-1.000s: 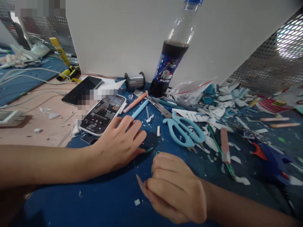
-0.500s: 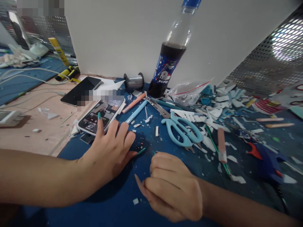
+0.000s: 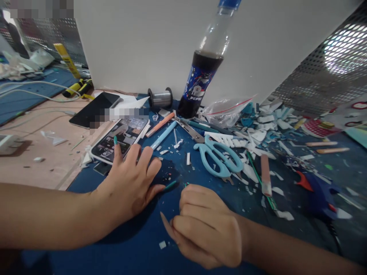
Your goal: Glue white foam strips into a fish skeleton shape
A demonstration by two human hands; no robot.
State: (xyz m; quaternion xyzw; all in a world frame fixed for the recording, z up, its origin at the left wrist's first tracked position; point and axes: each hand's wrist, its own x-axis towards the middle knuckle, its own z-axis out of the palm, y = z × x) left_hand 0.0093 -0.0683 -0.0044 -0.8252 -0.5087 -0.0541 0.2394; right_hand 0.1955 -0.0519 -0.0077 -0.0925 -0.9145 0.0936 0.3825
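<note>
My left hand (image 3: 129,187) lies flat on the blue cutting mat (image 3: 120,244) with its fingers stretched out. Its index fingertip rests on the lit screen of a white-cased phone (image 3: 129,130). Its other fingers lie over the edge of a small dark blue sheet (image 3: 169,172). My right hand (image 3: 206,227) is curled into a fist just right of the left thumb, knuckles up. What it pinches is hidden. Light blue scissors (image 3: 219,156) lie beyond the right hand.
A Pepsi bottle (image 3: 200,80) and a wire spool (image 3: 159,98) stand against a white board (image 3: 143,42). A black phone (image 3: 91,109) lies at left. Foam scraps (image 3: 266,126), a plastic bag (image 3: 226,110), a pink knife (image 3: 265,173) and a blue glue gun (image 3: 318,193) crowd the right.
My left hand has drawn back to the left, and its index finger has lifted onto the phone's screen. My right hand has stayed closed and hardly moved.
</note>
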